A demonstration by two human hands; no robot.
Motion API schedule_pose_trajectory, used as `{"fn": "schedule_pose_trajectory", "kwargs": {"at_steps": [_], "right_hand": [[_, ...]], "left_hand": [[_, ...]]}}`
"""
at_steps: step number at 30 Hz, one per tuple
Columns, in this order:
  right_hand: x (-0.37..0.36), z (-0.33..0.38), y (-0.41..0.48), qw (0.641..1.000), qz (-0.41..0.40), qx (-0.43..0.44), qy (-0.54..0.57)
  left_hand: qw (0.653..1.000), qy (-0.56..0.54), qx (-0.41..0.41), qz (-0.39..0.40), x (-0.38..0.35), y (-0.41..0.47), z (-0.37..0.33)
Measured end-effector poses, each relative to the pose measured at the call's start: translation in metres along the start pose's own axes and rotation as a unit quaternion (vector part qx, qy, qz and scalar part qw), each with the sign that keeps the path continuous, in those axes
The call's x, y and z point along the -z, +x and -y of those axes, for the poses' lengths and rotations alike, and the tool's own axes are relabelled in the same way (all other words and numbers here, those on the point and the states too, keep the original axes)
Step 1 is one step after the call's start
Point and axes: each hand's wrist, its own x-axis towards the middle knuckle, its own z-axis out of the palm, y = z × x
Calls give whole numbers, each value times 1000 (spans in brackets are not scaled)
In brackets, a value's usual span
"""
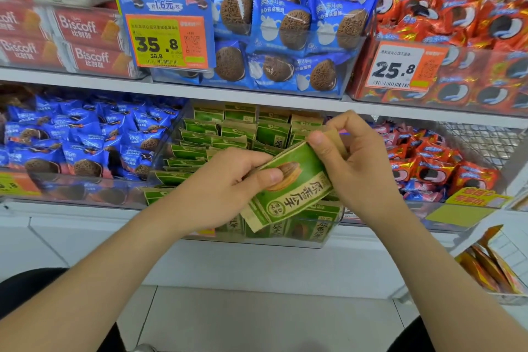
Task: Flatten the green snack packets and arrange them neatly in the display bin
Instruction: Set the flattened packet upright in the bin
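Holding one green packet (pixel 288 186) between them, both hands are working in front of the lower shelf. The left hand (pixel 228 183) is gripping the packet's left edge, thumb pressing on the front face and fingers curling behind. The right hand (pixel 351 157) is pinching the packet's upper right end between thumb and bent fingers. The packet is hanging tilted, its tan bottom strip pointing down and to the left, its printed front facing the camera.

Just behind and below the hands, the clear bin (pixel 320 240) is sitting on the lower shelf (pixel 85 208), holding many more green packets (pixel 225 134). Those at the back are standing upright in rows; those on the left side are leaning and overlapping loosely. The held packet is hovering above the bin's front part, whether touching the ones beneath cannot be told.

To the left of the bin, blue cookie packs (pixel 85 146) are filling a neighbouring bin; to the right, red packs (pixel 428 166) are lying in another. On the upper shelf, more blue packs (pixel 285 28) are sitting behind a price tag (pixel 168 40) reading 35.8.
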Motion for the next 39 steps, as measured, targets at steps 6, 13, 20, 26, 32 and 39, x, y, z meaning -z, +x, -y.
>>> {"fn": "schedule_pose_trajectory", "kwargs": {"at_steps": [6,13,20,26,32,39], "right_hand": [[7,23,-4,995,100,-15,4],[-10,-2,15,953,-80,154,-249],[-31,-41,53,908,51,166,-382],[-36,-45,67,876,99,152,-446],[-51,-47,90,817,215,70,-531],[-58,-62,100,844,262,39,-467]], "left_hand": [[990,-10,-57,-127,6,7,-3],[956,187,72,-216,19,43,27],[951,286,107,-50,26,66,45],[955,273,116,6,30,69,51],[952,274,133,17,31,73,52],[937,322,124,-57,27,92,56]]}}
